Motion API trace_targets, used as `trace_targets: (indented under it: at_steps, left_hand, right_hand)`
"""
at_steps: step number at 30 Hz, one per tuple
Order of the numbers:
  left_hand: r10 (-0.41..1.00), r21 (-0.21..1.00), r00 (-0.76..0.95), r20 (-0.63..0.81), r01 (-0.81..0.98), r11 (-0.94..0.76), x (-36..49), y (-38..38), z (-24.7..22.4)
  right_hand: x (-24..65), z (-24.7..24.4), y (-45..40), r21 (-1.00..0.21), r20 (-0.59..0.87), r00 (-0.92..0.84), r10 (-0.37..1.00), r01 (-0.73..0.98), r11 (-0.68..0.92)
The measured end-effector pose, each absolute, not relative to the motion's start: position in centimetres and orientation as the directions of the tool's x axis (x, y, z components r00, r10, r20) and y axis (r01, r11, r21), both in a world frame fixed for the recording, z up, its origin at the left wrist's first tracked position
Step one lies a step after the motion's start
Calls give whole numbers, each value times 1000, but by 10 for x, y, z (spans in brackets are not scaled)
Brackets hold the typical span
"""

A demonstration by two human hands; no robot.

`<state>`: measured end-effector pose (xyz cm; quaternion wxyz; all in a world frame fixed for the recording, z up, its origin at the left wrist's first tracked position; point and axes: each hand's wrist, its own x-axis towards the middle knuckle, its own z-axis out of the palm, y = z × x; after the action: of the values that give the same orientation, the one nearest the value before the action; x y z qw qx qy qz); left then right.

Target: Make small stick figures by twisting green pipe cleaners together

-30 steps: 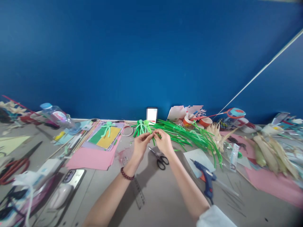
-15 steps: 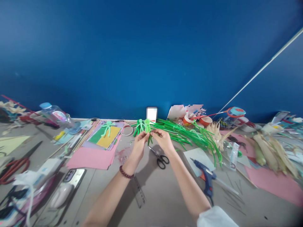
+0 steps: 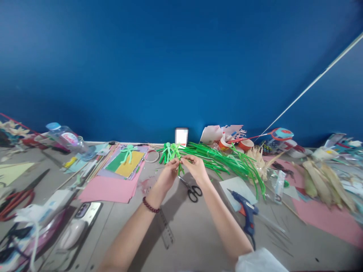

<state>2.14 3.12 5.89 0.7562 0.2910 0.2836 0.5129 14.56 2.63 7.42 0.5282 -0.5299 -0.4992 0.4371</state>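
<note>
Legs (image 3: 180,170) of your green figure (image 3: 175,150) have shifted toward your left hand (image 3: 169,174), which pinches it; right hand (image 3: 195,167) has fingertips alongside, can't tell if gripping. Scissors (image 3: 188,185) just below right hand.

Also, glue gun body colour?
Dark blue; the glue gun shows best in the head view.

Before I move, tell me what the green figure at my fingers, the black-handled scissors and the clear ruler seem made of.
Green figure: perhaps matte, fuzzy pipe cleaner, judging by its thin, bent strands; texture too small to confirm.
Black-handled scissors: blades likely metal, from their grey shine; dark handles probably plastic.
Clear ruler: probably smooth transparent plastic, since the tabletop shows through.
</note>
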Motion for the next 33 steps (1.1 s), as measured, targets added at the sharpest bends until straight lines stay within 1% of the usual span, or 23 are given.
trace_targets:
  at_steps: [2,5,8,11,13,15,17,19,21,26,29,33]
  left_hand:
    - [946,739,296,-131,-607,292,22,33,55]
    - [951,743,284,-122,-609,277,22,34,54]
    - [939,739,320,-127,-600,305,20,36,55]
    - [918,750,367,-149,-564,347,17,37,56]
    - [913,761,384,-137,-549,345,17,37,56]
    - [906,779,409,-113,-529,336,17,36,55]
    - [905,805,412,-105,-499,321,19,35,55]
    - [926,845,364,-94,-462,268,21,33,56]
    - [954,886,294,-50,-429,179,23,30,60]
    - [983,960,175,62,-281,-10,27,24,70]
    - [988,977,116,103,-198,-79,27,23,72]
    - [973,966,-88,215,-127,-225,18,27,72]
  right_hand:
    - [146,75,26,-994,63,128,990,99,50]
    - [144,78,24,-997,49,100,994,57,43]
    - [142,81,22,-999,6,59,998,-36,9]
    - [141,83,22,-977,-106,10,994,-188,-102]
    - [141,83,22,-942,-173,-38,984,-284,-176]
    - [141,83,23,-923,-195,-36,980,-330,-196]
    - [142,82,24,-925,-183,13,983,-340,-168]
    - [142,82,25,-934,-167,73,983,-331,-134]
    - [143,81,26,-942,-165,113,980,-312,-123]
    - [143,80,28,-951,-172,105,979,-277,-137]
    - [144,80,29,-934,-181,65,981,-324,-151]
    - [147,80,28,-910,-188,-72,979,-363,-201]
